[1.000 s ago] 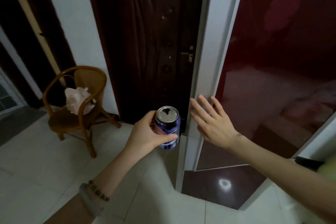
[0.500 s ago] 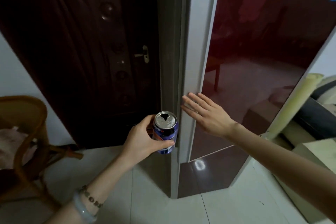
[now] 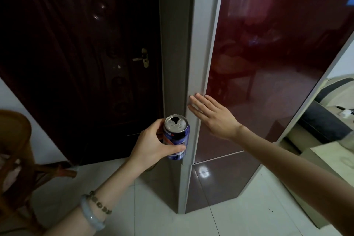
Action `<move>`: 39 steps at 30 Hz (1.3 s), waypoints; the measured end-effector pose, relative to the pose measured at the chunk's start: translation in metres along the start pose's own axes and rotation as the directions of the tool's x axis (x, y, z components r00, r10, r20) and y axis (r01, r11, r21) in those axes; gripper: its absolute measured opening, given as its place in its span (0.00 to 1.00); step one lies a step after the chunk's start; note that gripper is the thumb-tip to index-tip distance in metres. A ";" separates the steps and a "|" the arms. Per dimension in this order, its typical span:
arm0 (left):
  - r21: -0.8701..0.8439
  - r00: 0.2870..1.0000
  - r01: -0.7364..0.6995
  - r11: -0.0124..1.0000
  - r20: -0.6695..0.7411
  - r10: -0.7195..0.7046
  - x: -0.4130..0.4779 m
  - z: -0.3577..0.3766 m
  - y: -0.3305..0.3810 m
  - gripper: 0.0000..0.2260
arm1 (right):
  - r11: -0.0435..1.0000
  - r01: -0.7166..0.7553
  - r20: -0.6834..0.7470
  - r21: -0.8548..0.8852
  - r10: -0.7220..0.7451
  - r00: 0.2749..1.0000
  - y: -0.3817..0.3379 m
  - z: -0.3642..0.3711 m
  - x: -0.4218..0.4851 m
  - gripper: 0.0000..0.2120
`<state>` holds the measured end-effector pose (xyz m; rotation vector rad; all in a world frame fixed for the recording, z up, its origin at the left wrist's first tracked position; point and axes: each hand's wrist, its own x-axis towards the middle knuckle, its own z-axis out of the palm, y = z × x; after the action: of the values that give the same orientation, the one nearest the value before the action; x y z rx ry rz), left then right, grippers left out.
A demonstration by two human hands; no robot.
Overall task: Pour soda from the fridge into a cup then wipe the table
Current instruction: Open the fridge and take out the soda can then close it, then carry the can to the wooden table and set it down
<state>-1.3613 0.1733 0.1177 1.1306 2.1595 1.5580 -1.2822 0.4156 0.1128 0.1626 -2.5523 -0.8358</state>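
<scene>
Soda can: the soda can (image 3: 177, 137) is upright, blue with red and white markings, its silver top already open; it sits in front of the fridge's left corner, at the centre of the view.
Left hand: the left hand (image 3: 153, 144) is curled around the can's left side, thumb across the near face and fingers behind; the grip is closed on the can.
Left wrist: a pale bangle (image 3: 92, 213) and a bead bracelet (image 3: 100, 203) ring the forearm low in the view.
Right hand: the right hand (image 3: 214, 116) is spread flat and fully open, holding nothing; its fingertips (image 3: 192, 99) lie against the pale left edge of the fridge door.
Fridge: the fridge (image 3: 268, 63) has a glossy dark red door face, which appears shut flush with the grey side panel; a lower door starts below a thin seam.
Left of the fridge: a dark wooden door (image 3: 86, 53) with a brass handle (image 3: 143, 59) stands just behind the grey panel.
Far left: a wooden chair (image 3: 17, 159) stands on the floor near the wall.
Open room: pale floor tiles (image 3: 220, 222) lie bare at the foot of the fridge, between the two forearms.
Right edge: a pale surface and dark furniture sit beside the fridge; details are unclear.
</scene>
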 end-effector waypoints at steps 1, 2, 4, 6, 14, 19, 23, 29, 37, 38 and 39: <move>0.000 1.000 -0.001 1.000 0.000 0.001 0.003 0.000 -0.001 0.26 | 1.000 -0.007 0.004 0.000 0.007 1.000 0.000 0.001 0.004 0.36; -0.001 1.000 -0.002 1.000 -0.001 0.002 0.005 0.001 -0.002 0.27 | 1.000 -0.013 0.006 0.002 0.013 1.000 0.001 0.002 0.008 0.36; -0.006 1.000 -0.001 1.000 -0.004 0.001 0.009 0.001 -0.002 0.27 | 1.000 -0.019 0.013 0.011 0.019 1.000 0.000 0.005 0.012 0.36; -0.009 1.000 -0.002 1.000 0.002 0.002 0.011 0.001 -0.003 0.27 | 1.000 -0.023 0.040 0.013 0.022 0.999 -0.001 0.006 0.013 0.36; -0.013 0.999 -0.004 1.000 0.039 0.005 0.017 0.008 -0.001 0.27 | 0.827 -0.272 0.140 0.492 0.233 0.962 -0.028 -0.016 0.007 0.33; -0.052 0.995 -0.008 0.999 0.104 0.013 0.016 0.017 0.003 0.27 | -0.211 -0.748 0.777 0.629 0.197 0.598 -0.061 -0.021 -0.023 0.19; -0.073 0.981 -0.046 0.996 0.186 0.059 0.015 0.030 0.005 0.27 | -0.637 -0.660 0.879 0.398 0.057 0.474 -0.071 -0.046 -0.052 0.14; -0.179 0.913 -0.096 0.979 0.377 0.158 0.009 0.067 0.017 0.31 | -0.805 -0.488 0.916 0.339 0.165 0.364 -0.086 -0.095 -0.100 0.13; -0.329 0.684 -0.150 0.932 0.646 0.338 -0.037 0.139 0.050 0.29 | -0.877 -0.286 0.918 0.385 0.395 0.026 -0.130 -0.166 -0.195 0.16; -0.354 0.646 -0.145 0.924 0.674 0.359 -0.047 0.149 0.055 0.30 | -0.880 -0.268 0.909 0.393 0.415 -0.031 -0.138 -0.176 -0.207 0.16; -0.376 0.605 -0.143 0.916 0.699 0.382 -0.057 0.159 0.060 0.30 | -0.881 -0.253 0.898 0.401 0.433 -0.085 -0.146 -0.187 -0.220 0.17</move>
<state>-1.2022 0.2513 0.0943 1.6706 1.1902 1.0998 -1.0057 0.2512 0.0785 -1.3274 -1.1556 1.8141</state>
